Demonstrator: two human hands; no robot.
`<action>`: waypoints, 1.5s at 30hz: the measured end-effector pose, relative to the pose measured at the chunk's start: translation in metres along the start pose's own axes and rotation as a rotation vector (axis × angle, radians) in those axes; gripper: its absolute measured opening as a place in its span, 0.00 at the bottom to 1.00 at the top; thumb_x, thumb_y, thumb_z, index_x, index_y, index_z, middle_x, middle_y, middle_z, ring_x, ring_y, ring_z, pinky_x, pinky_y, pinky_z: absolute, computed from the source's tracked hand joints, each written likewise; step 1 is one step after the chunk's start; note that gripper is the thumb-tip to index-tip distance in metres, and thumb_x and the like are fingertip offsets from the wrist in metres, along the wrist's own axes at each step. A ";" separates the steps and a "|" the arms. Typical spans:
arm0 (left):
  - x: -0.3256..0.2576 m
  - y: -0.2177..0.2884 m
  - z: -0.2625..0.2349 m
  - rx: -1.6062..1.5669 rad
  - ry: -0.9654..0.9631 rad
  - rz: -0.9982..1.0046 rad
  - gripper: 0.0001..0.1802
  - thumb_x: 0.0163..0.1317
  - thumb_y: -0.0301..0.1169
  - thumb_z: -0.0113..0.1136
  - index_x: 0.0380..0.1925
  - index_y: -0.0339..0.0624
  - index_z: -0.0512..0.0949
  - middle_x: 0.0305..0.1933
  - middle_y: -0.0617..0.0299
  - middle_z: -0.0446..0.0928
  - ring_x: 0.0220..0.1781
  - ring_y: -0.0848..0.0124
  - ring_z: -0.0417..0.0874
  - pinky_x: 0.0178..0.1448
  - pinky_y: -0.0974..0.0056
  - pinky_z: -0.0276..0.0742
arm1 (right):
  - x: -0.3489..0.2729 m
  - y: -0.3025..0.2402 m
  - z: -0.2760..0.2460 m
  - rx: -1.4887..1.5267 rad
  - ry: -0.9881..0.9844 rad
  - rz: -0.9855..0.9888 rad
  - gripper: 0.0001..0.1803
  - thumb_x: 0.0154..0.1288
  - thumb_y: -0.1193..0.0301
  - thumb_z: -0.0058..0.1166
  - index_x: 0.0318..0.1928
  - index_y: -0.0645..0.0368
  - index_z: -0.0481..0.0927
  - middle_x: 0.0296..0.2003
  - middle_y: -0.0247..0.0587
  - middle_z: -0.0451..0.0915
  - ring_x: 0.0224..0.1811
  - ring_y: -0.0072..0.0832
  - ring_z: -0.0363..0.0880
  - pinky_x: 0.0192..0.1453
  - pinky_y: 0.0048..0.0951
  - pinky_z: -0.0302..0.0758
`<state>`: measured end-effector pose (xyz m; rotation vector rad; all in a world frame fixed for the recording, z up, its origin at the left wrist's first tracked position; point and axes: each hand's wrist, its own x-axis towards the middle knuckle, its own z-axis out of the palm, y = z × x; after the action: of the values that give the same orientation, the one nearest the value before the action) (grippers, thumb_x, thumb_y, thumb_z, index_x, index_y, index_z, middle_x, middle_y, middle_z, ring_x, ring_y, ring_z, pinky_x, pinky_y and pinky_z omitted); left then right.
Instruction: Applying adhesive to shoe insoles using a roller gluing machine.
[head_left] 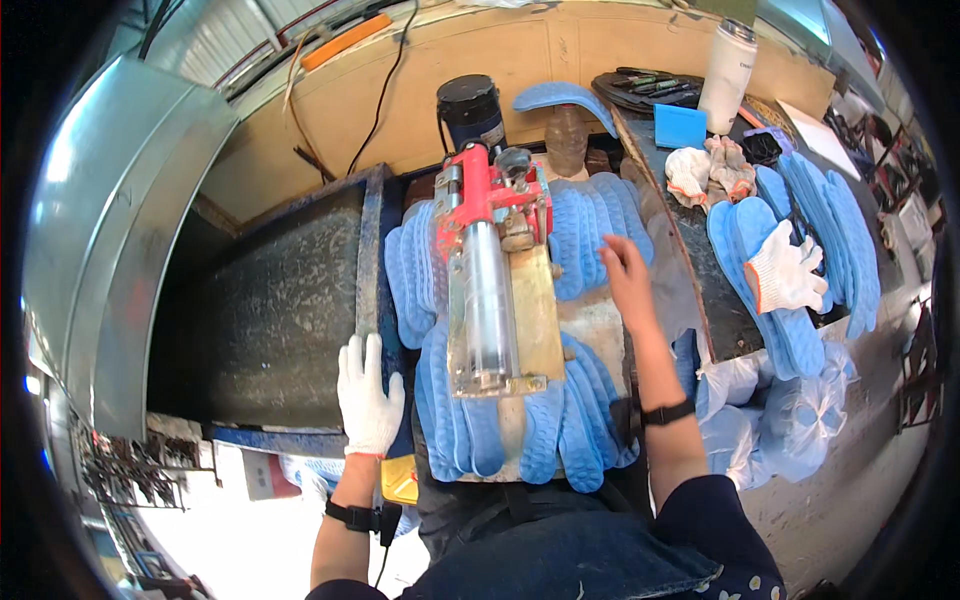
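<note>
My left hand (369, 398), in a white knit glove with the fingers stretched out, lies flat at the near right corner of a dark metal trough. It holds nothing. My right hand (628, 280) is bare, its fingers apart and slightly bent, beside a stack of light blue insoles (590, 235). Nothing shows between its fingers. Between my hands stands a red machine head (480, 190) with a shiny metal roller (487, 300) pointing towards me. More blue insoles (575, 420) are fanned out around its near end, and another stack (412, 265) lies left of it.
The dark trough (270, 310) fills the left side. A black motor (470, 105) and a form carrying one insole (565, 95) stand behind the machine. On the right bench are a white bottle (728, 80), gloves (785, 270) and insole piles (830, 230). Plastic bags (800, 420) sit below.
</note>
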<state>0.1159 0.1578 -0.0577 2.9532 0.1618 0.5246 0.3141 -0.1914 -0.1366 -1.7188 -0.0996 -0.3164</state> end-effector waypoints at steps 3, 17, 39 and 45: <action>-0.007 -0.004 -0.001 0.030 0.030 -0.008 0.38 0.54 0.29 0.62 0.67 0.43 0.63 0.70 0.43 0.59 0.71 0.40 0.59 0.71 0.47 0.59 | -0.066 -0.014 -0.015 0.024 -0.043 0.054 0.14 0.72 0.73 0.47 0.55 0.63 0.74 0.42 0.40 0.81 0.44 0.23 0.78 0.50 0.26 0.74; -0.019 -0.018 0.005 -0.025 0.142 -0.050 0.27 0.55 0.34 0.61 0.56 0.39 0.72 0.62 0.47 0.69 0.68 0.45 0.64 0.69 0.47 0.61 | -0.183 -0.040 0.017 -0.773 -0.291 -0.285 0.34 0.55 0.61 0.67 0.58 0.63 0.69 0.48 0.50 0.77 0.48 0.47 0.76 0.52 0.42 0.74; -0.021 -0.020 0.009 -0.029 0.124 -0.088 0.26 0.57 0.35 0.61 0.56 0.39 0.73 0.62 0.48 0.70 0.70 0.48 0.63 0.69 0.48 0.62 | -0.157 -0.069 -0.033 0.380 0.159 0.200 0.13 0.57 0.80 0.46 0.45 0.61 0.69 0.38 0.34 0.72 0.42 0.22 0.73 0.51 0.25 0.71; -0.019 -0.019 0.010 -0.026 0.111 -0.095 0.25 0.57 0.35 0.61 0.56 0.39 0.74 0.62 0.48 0.70 0.69 0.47 0.64 0.69 0.47 0.63 | -0.161 -0.136 -0.036 -0.320 0.049 -0.229 0.28 0.53 0.81 0.47 0.58 0.59 0.75 0.36 0.39 0.71 0.39 0.29 0.74 0.47 0.29 0.72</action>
<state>0.1003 0.1725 -0.0764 2.8751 0.3027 0.6723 0.1212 -0.1846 -0.0444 -2.0192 -0.2204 -0.5675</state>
